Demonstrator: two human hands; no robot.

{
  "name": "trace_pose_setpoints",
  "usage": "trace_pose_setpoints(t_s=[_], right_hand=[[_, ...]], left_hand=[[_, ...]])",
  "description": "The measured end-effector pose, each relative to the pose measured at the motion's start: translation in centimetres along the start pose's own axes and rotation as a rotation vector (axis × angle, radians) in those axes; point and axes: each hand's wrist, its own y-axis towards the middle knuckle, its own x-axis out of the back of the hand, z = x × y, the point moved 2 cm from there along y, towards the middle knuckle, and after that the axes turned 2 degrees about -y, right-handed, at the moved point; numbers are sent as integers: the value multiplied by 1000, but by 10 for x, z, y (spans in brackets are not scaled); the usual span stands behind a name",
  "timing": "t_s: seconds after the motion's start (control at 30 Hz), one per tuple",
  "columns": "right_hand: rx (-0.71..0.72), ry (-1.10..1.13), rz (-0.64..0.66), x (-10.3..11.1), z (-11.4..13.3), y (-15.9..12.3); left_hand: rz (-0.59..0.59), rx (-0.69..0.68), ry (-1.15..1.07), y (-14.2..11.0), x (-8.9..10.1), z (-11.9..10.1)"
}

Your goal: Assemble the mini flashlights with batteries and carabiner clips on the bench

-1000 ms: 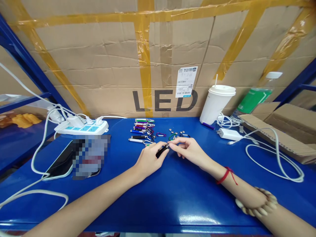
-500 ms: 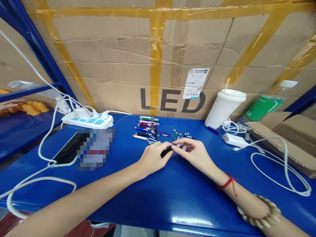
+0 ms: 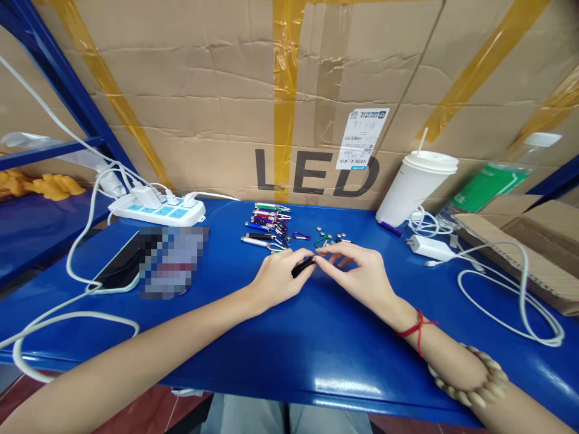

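Note:
My left hand [image 3: 278, 280] is closed around a small black flashlight tube [image 3: 302, 267], which slants up to the right. At the tube's far end, my right hand [image 3: 359, 274] pinches with thumb and fingertips; whether a small part sits between them I cannot make out. Behind my left hand lies a row of keychain flashlights [image 3: 262, 226] in several colours, with clips on their ends. A purple carabiner clip [image 3: 301, 236] lies just beyond the hands. Near my right fingers are a green carabiner clip [image 3: 321, 242] and several small round button cells [image 3: 330, 235], partly hidden.
A white power strip [image 3: 194, 214] and a phone [image 3: 122, 265] are at the left. On the right stand a lidded white cup [image 3: 414, 187] and a green-labelled bottle [image 3: 491, 187], near a white charger [image 3: 429, 248] and an open cardboard box [image 3: 520, 253]. A large carton [image 3: 217, 120] backs the blue table [image 3: 271, 355].
The camera view has tilted down slightly. Both hands stay together at the black flashlight tube, with the right fingers a little shifted around its end.

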Motion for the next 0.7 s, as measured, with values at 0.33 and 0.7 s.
trace_pose_setpoints(t_s=[0.33,0.7], right_hand=[[27,44,-22,2,1,1],[-120,244,50,0,-10,6]], left_hand=[[-20,-20,-9,1,-1,2],[-52,-6,76,1,0,0]])
